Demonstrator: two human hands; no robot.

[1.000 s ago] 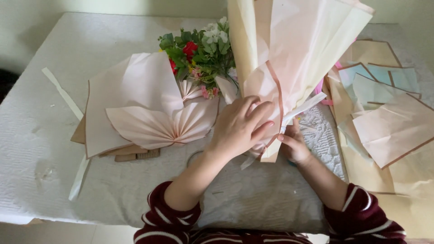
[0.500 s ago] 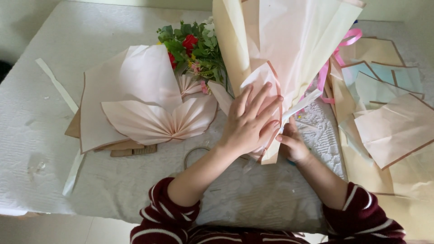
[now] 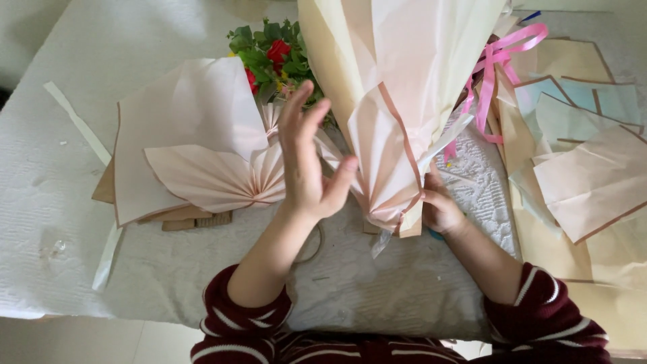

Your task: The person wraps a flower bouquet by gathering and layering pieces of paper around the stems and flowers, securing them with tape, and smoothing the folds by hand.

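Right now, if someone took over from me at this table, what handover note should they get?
Left hand: open, lifted off the wrap, thumb near its gathered pleats.
Right hand: gripping the pinched base of the upright cone of cream and pink wrapping paper.
Nearby: pleated pink paper fan flat on the white table, red-flowered bunch behind it, pink ribbon at right.
Done: cone gathered at base.
Left: no ribbon around the base; fan unused.
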